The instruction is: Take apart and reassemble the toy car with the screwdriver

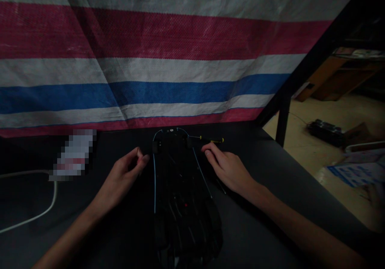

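A black toy car (180,180) lies upside down on the dark table, wheels up, with light blue edging along its sides. My left hand (128,166) is beside its left edge, apart from it; the fingers are curled toward the thumb and nothing shows in them. On the other side, my right hand (227,166) is closed near the car's right edge, its palm and inner fingers hidden. Just beyond its fingertips lies a screwdriver (213,139) with a black and yellow handle. A thin metal rod (221,186) shows below the right hand; whether the hand touches it is unclear.
A striped red, white and blue woven sheet (180,68) hangs behind the table (270,168). At left lies a pixelated pale item (75,156) by a white cable (54,200). A dark frame post (282,120) stands at right, with boxes and other items on the floor beyond.
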Tool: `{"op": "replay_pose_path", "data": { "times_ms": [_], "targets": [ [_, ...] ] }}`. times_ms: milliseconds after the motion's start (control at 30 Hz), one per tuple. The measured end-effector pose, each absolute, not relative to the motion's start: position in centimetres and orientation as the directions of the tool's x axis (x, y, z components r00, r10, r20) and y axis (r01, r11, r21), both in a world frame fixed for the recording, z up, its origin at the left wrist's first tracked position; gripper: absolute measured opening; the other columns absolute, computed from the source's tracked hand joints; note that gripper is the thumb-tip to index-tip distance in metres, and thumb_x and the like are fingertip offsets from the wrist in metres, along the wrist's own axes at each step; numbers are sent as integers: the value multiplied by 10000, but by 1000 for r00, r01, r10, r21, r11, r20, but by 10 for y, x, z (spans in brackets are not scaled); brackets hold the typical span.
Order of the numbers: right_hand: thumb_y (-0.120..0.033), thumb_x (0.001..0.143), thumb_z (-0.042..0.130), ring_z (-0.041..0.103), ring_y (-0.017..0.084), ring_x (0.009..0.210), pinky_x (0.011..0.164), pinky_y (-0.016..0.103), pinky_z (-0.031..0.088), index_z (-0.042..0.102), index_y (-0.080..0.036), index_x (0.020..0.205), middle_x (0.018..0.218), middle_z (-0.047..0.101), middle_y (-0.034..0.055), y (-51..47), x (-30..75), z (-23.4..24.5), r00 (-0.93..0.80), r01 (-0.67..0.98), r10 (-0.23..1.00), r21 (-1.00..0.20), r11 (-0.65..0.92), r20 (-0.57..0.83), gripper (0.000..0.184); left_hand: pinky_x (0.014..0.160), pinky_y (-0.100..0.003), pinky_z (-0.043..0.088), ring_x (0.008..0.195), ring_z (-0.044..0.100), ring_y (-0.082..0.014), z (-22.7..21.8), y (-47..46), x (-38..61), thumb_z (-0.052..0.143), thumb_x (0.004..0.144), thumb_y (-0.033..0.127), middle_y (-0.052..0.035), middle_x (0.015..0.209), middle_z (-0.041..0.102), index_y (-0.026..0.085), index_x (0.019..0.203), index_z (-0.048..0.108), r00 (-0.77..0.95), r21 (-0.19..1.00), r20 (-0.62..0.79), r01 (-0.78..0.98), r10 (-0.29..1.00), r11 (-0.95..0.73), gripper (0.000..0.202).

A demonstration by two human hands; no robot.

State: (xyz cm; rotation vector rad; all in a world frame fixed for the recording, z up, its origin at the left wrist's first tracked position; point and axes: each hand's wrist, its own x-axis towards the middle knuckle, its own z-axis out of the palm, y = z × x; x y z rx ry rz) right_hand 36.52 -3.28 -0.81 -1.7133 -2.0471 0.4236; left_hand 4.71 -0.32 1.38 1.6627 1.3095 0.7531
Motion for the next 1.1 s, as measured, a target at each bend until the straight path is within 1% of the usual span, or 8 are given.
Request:
{"op": "replay_pose_path", "data": {
  "times_ms": [233, 433, 633, 767, 833, 933, 1000, 1100],
  "targets": [
    [-418, 1066, 354, 677, 200, 692, 663, 310, 395, 541, -248, 1234, 771, 687, 0, -32, 366, -11, -204, 862, 972, -448, 237, 120, 303, 631, -252, 376, 693, 409, -148, 10, -4, 47, 477, 1020, 553, 47, 769, 453, 228, 861, 496, 282, 892, -26, 440, 959, -106, 362],
    [-389, 1062, 360, 652, 178, 670, 655, 304, 390, 548, -246, 1216, 750, 655, -15, -31, 367, -13, -213, 846, 968, -470, 250, 132, 282, 670, -267, 392, 720, 430, -153, 11, -4, 47, 455, 1038, 532, 42, 792, 480, 228, 866, 501, 309, 897, -22, 426, 951, -117, 352],
    [-437, 1013, 473, 579, 152, 602, 577, 285, 315, 552, -241, 1204, 723, 605, -36, -32, 366, -11, -229, 869, 965, -420, 263, 130, 285, 707, -285, 418, 759, 479, -164, 10, -4, 48, 445, 1048, 502, 32, 829, 515, 235, 921, 511, 309, 892, 16, 426, 951, -153, 303],
    [-448, 983, 522, 549, 151, 574, 561, 281, 278, 535, -236, 1234, 712, 596, -39, -33, 366, -12, -235, 889, 963, -372, 267, 131, 329, 746, -310, 457, 794, 532, -180, 11, -6, 51, 447, 1046, 469, 10, 884, 554, 233, 1038, 541, 269, 871, 73, 452, 960, -193, 254],
    [-428, 979, 523, 547, 150, 580, 559, 279, 271, 536, -234, 1203, 723, 595, -37, -32, 366, -12, -232, 889, 963, -374, 266, 135, 296, 800, -335, 487, 866, 580, -197, 11, -6, 53, 469, 1035, 461, -18, 988, 598, 232, 1144, 541, 244, 863, 97, 463, 965, -204, 264],
    [-382, 975, 516, 533, 143, 588, 571, 275, 288, 534, -233, 1118, 711, 565, -50, -30, 366, -13, -219, 867, 965, -425, 259, 142, 208, 975, -397, 495, 1130, 619, -249, 10, -8, 56, 505, 1017, 466, -77, 1216, 622, 230, 1274, 494, 204, 884, 134, 419, 970, -210, 350],
    [-361, 973, 508, 505, 137, 579, 585, 273, 307, 534, -235, 1088, 668, 511, -71, -28, 369, -13, -205, 818, 967, -516, 254, 151, 172, 1084, -433, 458, 1313, 570, -278, 11, -11, 61, 525, 1006, 475, -107, 1351, 600, 234, 1330, 447, 193, 922, 121, 343, 974, -182, 412],
    [-373, 986, 488, 483, 139, 592, 605, 272, 339, 567, -235, 1067, 643, 469, -78, -29, 377, -8, -174, 688, 968, -682, 249, 178, 178, 1150, -456, 431, 1454, 478, -305, 16, -20, 70, 530, 995, 504, -133, 1545, 500, 258, 1385, 408, 205, 961, 59, 254, 977, -111, 477]
  ]
}}
